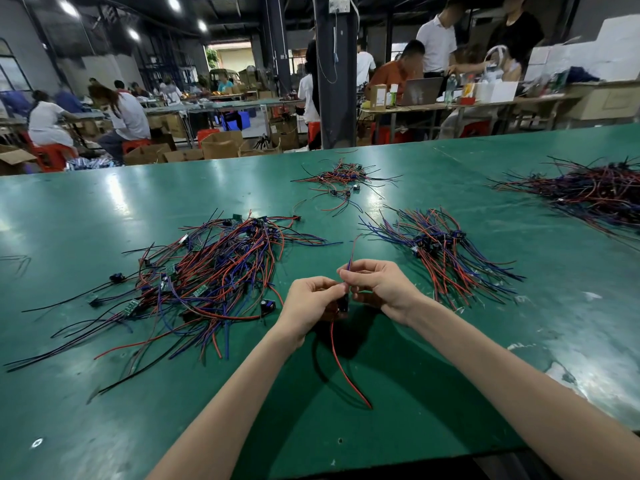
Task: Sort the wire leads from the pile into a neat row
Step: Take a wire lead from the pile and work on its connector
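Head view looks down on a green table [450,393] where both bare forearms reach in from the near edge and meet over its middle. The left hand [311,299] has its fingers curled and pinches one wire lead [343,303] at its small black part, which sits between the two hands. The right hand [377,289] pinches the same lead's thin blue and red strands between thumb and forefinger; those strands rise above the fingertips and bend away from the camera. From the black part a red strand hangs down and trails across the table toward the person, a dark strand looping beside it.

To the left of the hands lies the pile [207,278], a loose tangle of red, blue and black leads with small green boards and black parts mixed in, its nearest strands just beside the left hand. To the right lies an aligned group [446,251] of leads, roughly parallel, their black parts gathered near the middle. Farther back sits a small cluster [343,181] of leads, and a large heap [595,192] lies at the far right of the table.

Beyond the table, people sit and stand at other benches among cardboard boxes and red stools
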{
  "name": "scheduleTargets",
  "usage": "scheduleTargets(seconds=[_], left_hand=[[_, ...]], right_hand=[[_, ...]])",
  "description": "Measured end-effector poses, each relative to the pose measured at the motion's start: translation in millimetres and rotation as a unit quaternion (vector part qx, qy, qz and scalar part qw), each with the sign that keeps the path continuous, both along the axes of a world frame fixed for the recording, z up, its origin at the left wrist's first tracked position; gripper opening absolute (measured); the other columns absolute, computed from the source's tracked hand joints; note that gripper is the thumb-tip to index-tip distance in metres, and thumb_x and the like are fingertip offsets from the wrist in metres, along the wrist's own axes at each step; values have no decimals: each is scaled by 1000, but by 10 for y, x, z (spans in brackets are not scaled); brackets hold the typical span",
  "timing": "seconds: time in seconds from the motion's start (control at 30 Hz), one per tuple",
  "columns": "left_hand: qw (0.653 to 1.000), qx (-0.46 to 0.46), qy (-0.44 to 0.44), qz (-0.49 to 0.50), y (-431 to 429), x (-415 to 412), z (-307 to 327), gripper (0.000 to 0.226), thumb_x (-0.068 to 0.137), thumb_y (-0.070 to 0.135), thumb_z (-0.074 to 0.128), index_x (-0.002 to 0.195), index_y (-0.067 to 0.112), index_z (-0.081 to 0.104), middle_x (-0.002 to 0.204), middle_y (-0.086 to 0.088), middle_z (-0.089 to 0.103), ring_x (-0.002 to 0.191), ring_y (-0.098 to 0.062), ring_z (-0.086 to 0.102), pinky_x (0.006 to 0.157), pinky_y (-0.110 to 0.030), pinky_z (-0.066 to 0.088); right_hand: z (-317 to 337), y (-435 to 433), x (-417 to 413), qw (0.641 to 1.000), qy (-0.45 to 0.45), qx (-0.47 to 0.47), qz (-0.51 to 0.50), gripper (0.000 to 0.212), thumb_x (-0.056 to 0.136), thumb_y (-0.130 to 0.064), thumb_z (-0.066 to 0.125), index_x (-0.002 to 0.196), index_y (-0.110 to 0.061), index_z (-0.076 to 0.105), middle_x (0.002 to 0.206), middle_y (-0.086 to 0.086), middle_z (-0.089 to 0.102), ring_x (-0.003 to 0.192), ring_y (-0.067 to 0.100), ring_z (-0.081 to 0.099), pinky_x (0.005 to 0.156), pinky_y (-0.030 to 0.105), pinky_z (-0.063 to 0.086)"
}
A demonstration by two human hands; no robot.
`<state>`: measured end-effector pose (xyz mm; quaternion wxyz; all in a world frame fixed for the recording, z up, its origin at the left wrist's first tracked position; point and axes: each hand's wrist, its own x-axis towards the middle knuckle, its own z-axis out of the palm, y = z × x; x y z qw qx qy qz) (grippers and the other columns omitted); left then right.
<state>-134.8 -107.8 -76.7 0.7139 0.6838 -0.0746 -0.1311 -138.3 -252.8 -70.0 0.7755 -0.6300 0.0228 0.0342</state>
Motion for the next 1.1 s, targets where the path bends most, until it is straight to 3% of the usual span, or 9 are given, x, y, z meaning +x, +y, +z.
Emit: scheduleTargets(seconds=[0.33,0.47,0.6,0.77,1.1], left_hand=[[1000,12,-12,4,-49,36,7,21,89,-1,57,69,3,59,58,-7,60,46,-10,56,50,-22,53],[1000,15,-14,8,-60,60,-10,29,88,-2,56,61,7,53,54,-7,56,44,-10,52,48,-20,48],[999,34,-25,13,-64,82,-29,28,87,-2,59,61,6,52,58,-11,55,52,-17,44,55,-26,41],[999,38,-26,0,-64,81,-39,27,85,-1,63,60,6,55,50,-2,57,43,-9,50,49,-19,44],[1000,0,-8,-30,-80,67,-25,28,86,-4,60,61,3,52,53,-7,60,44,-12,56,48,-22,51]], right_hand=[[-33,40,38,999,-15,9,-34,13,78,-1,72,71,-6,63,53,0,61,45,7,51,47,15,45],[-65,54,74,996,-49,-47,-61,15,77,0,73,67,-6,63,51,-4,60,44,4,50,47,15,43],[-91,40,107,988,-80,-103,-82,17,75,-1,76,64,-9,66,47,-7,59,42,3,48,47,16,42],[-92,-31,161,970,-95,-167,-150,19,74,-5,78,62,-14,67,53,-1,59,47,7,48,46,18,42],[-60,-299,267,927,-117,-252,-253,14,76,-12,79,66,-10,69,55,-2,60,52,11,49,58,25,46]])
